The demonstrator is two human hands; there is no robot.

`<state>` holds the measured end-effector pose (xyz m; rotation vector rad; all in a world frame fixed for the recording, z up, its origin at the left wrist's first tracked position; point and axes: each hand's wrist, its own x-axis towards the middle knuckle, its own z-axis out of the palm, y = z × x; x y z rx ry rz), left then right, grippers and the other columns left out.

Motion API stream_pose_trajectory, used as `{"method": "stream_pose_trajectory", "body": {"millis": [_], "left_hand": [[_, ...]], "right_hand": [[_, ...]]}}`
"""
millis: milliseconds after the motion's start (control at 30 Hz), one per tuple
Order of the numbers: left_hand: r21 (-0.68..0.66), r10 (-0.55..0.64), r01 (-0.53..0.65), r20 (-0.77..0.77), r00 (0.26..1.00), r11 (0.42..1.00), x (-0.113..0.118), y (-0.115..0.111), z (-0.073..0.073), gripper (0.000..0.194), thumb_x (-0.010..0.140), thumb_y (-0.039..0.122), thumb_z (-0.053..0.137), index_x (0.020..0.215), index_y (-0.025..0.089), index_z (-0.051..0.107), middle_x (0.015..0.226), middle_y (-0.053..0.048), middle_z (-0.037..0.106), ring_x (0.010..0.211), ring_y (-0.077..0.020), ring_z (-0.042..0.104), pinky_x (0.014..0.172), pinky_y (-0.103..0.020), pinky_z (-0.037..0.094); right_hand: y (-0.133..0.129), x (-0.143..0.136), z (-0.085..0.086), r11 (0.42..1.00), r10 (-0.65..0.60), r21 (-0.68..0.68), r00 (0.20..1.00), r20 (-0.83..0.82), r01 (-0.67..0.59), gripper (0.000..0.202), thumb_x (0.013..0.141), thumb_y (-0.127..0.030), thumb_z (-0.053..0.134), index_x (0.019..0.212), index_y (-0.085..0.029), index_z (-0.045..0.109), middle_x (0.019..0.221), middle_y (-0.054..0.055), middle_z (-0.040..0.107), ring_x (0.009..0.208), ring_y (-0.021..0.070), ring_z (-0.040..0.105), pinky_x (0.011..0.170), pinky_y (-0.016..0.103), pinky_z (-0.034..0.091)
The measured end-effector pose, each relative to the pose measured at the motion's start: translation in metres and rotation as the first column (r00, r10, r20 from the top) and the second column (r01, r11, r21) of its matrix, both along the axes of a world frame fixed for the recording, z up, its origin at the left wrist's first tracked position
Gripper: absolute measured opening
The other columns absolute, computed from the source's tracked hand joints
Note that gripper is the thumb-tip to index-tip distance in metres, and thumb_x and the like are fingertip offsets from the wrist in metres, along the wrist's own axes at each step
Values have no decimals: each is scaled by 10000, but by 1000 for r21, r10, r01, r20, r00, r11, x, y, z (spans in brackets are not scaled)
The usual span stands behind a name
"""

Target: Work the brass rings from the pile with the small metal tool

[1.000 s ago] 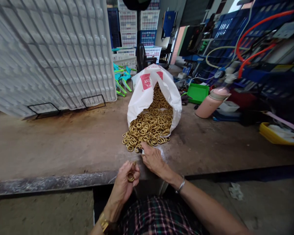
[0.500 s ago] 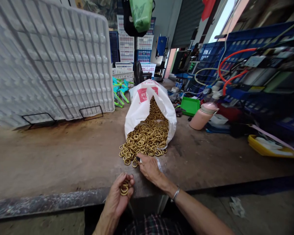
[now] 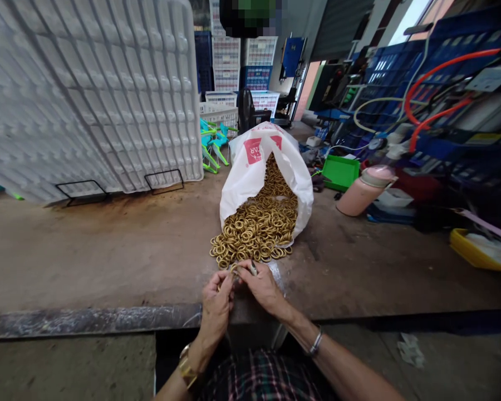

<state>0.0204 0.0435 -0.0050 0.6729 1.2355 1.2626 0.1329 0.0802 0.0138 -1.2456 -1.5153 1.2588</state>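
Observation:
A gold-coloured ring [image 3: 234,268] is pinched between both hands at the near edge of the ring heap. My left hand [image 3: 216,301] is closed, thumb and fingers on that ring; another bit of gold shows among its fingers. From the other side my right hand [image 3: 264,287] grips the ring with its fingertips. A small dark-and-pale object [image 3: 253,268] sticks up by its fingers, its kind too small to tell. Just beyond, a heap of gold-coloured rings [image 3: 254,228] spills from the mouth of a white plastic bag [image 3: 242,181] with red print, lying on the table.
White ribbed trays [image 3: 137,100] stand upright at the left on black wire holders [image 3: 165,179]. To the right are a green tray [image 3: 340,171], a pink bottle [image 3: 365,191] and a yellow tray [image 3: 480,250]. Stacked crates [image 3: 226,55] rise behind the table [image 3: 108,262].
My left hand has come up and forward to meet my right hand. A ring is now held between them. The camera view has shifted slightly.

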Motion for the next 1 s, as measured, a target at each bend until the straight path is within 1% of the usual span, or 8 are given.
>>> {"method": "stream_pose_trajectory", "body": {"millis": [67,167,233,333,400,533,633,1000], "left_hand": [[62,21,-13,-131,991,998,-1,0,2,268,721,423,599,703,157,568,502,64,415,423,-53,339,410,-163,269],[219,66,6,-322,944,976,-3,-2,8,155,700,325,628,667,174,631,578,14,525,563,-114,459,564,-209,375],[275,77,31,-373,925,961,-3,-3,12,89,670,278,649,672,189,659,629,-9,577,631,-147,497,634,-234,391],[260,33,72,-379,925,963,-3,-5,13,94,691,278,630,705,190,660,636,-8,579,618,-142,494,617,-229,384],[182,-54,122,-339,939,976,-3,-6,11,156,736,328,587,748,181,639,595,15,535,539,-109,452,533,-206,355],[1,-202,205,-163,966,979,-3,-10,7,286,755,454,542,761,169,557,538,57,447,404,-54,329,395,-173,241],[-23,-257,256,-56,965,966,-2,-13,6,313,753,487,530,754,175,502,572,54,461,396,-43,321,368,-160,214],[-18,-248,252,118,961,967,0,-20,8,308,731,468,574,753,176,478,597,53,465,420,-38,346,383,-153,214]], "right_hand": [[0,2,1,1000,18,16,999,45,-19,230,780,-306,455,662,-158,585,546,-35,508,561,101,473,582,213,378],[1,3,2,999,9,46,994,109,-14,234,790,-318,445,732,-155,602,606,-21,549,592,107,482,598,216,380],[2,4,2,998,-4,67,988,156,-7,219,786,-306,451,732,-155,601,642,-15,564,614,107,482,600,212,374],[2,3,0,997,-1,72,976,216,-15,216,782,-280,448,661,-155,575,595,-29,522,583,97,452,564,202,347],[0,3,-1,998,2,63,973,230,-17,216,782,-280,452,645,-156,563,574,-37,502,566,92,438,544,198,332],[-4,4,-4,998,13,50,975,221,-25,222,790,-294,450,649,-157,552,569,-40,502,557,87,429,525,191,323],[-7,5,-5,998,19,55,977,213,-32,243,797,-302,440,626,-157,532,550,-42,484,541,83,420,516,191,318],[-11,7,-6,996,38,72,984,173,-51,282,813,-318,410,574,-177,452,525,-47,426,525,86,399,500,193,317]]}}
